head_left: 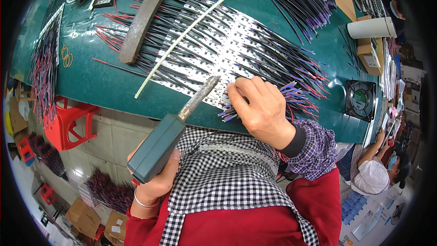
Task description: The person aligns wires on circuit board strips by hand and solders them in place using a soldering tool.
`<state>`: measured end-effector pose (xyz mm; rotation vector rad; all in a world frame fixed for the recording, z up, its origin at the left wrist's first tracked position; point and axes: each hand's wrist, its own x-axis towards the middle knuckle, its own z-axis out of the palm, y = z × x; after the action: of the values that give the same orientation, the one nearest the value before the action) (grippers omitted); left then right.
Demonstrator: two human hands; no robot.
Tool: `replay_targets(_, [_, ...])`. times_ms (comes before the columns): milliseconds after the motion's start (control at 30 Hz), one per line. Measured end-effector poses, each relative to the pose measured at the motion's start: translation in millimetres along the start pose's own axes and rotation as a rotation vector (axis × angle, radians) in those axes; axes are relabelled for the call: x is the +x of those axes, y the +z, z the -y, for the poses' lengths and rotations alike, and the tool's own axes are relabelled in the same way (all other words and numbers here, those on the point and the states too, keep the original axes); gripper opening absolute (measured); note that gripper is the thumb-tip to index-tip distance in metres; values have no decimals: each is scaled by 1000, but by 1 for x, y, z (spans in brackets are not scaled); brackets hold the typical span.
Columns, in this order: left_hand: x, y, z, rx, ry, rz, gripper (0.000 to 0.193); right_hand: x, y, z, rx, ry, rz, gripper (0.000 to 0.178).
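My left hand grips a soldering iron by its boxy dark-green handle. Its worn metal tip reaches a white circuit-board panel near the panel's front edge. Close by the tip, my right hand pinches thumb and forefinger together over a thin wire, mostly hidden by the fingers. Rows of black wires with red and blue ends lie across the panel on both sides. A wooden bar lies over the left-hand wires, and a thin pale stick runs diagonally across the panel.
On the green table lie a wire bundle at the far right and a wired strip at the left. A small black fan and a white cylinder stand right. A red stool is below; a person sits right.
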<state>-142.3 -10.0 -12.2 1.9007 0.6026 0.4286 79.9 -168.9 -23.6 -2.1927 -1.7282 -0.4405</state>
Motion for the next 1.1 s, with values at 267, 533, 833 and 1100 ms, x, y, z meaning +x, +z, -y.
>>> replay_targets(267, [-16, -6, -1, -9, -12, 36, 39, -13, -17, -1, 113, 80, 72, 47])
replay_targets(533, [-17, -6, -1, -148, -64, -7, 42, -11, -10, 5, 132, 108, 94, 51])
replay_targets(833, [-14, -5, 11, 28, 43, 43, 23, -9, -3, 8, 181, 92, 8, 41])
replay_targets(1100, [-3, 1, 1, -89, -52, 79, 19, -11, 3, 6, 119, 34, -16, 25])
